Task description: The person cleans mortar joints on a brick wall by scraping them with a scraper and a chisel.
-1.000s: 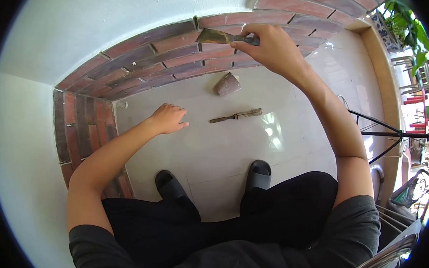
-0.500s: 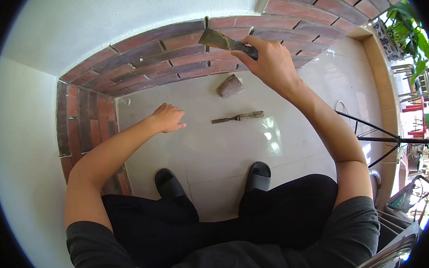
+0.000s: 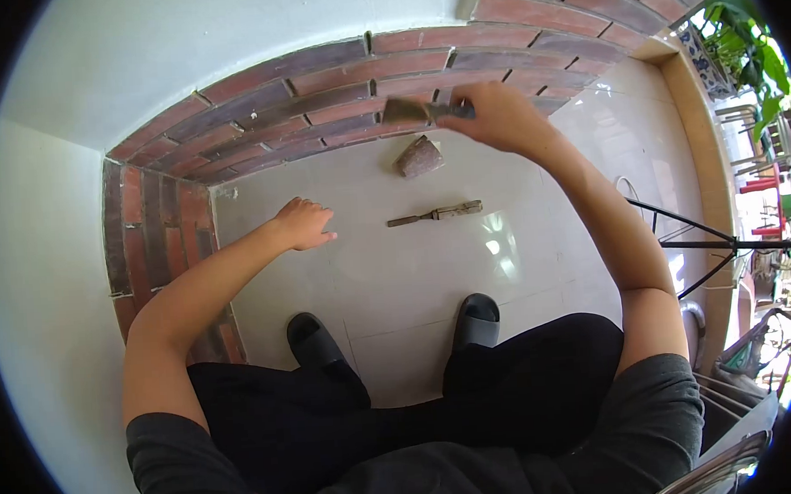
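Observation:
My right hand [image 3: 502,118] is closed around the dark handle of a scraper [image 3: 406,111]. Its wide, worn blade points left and overlaps the lower courses of the brick wall [image 3: 333,75], a little blurred. My left hand [image 3: 304,225] hovers over the floor at the left with nothing in it, thumb held apart from loosely bent fingers. Between the hands, a chisel-like tool [image 3: 436,214] with a narrow flat blade and worn handle lies on the tiles. Beyond it, close to the wall base, rests a broken piece of brick or stone [image 3: 419,157].
Glossy pale tiles [image 3: 389,292] cover the floor. A white wall [image 3: 52,265] and low brickwork [image 3: 152,215] bound the left side. Two dark slippers [image 3: 478,321] are on my feet. At right stand a black metal frame [image 3: 700,245] and a potted plant [image 3: 743,45].
My right hand has lowered the scraper from the upper brick courses toward the wall's base. The left hand stays almost in place, and the tool and the broken piece still lie on the floor.

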{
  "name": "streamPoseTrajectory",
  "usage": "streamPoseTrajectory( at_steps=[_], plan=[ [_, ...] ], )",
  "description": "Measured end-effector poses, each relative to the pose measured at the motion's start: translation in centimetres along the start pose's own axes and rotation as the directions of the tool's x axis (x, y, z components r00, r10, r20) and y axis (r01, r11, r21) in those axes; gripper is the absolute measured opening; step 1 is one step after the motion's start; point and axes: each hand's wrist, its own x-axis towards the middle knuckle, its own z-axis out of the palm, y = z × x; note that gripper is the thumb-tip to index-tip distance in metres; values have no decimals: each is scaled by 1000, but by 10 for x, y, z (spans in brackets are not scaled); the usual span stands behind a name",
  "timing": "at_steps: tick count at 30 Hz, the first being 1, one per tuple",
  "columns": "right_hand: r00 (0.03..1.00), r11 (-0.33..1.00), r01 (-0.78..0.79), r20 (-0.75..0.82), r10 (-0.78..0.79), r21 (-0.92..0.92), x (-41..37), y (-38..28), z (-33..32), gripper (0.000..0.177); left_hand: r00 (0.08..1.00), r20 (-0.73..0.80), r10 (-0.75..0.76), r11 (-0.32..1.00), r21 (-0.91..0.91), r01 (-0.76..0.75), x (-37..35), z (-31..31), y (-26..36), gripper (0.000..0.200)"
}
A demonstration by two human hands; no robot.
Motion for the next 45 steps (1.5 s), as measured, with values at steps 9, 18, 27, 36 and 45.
streamPoseTrajectory(
  at_steps=[9, 18, 27, 36, 45],
  plan=[
    [997, 992, -77, -28, 75, -103, -9, 69, 37, 34, 917, 111, -382, 825, 488, 285, -28, 34, -64, 86],
    [974, 993, -70, -223, 47, -95, -12, 78, 33, 38, 981, -195, 21, 999, -28, -27, -4, -21, -10, 42],
    [949, 951, -49, -312, -51, -304, -9, 105, 31, 33, 993, 33, -117, 993, -7, 118, -11, 12, -38, 45],
    [952, 983, -147, -286, 109, -114, -13, 92, 62, 34, 992, 14, -129, 991, -44, 129, -6, 22, -50, 44],
    [956, 979, -152, -271, 112, -133, -9, 90, 74, 35, 995, 28, -101, 994, -39, 102, -6, 20, -39, 42]
  ],
)
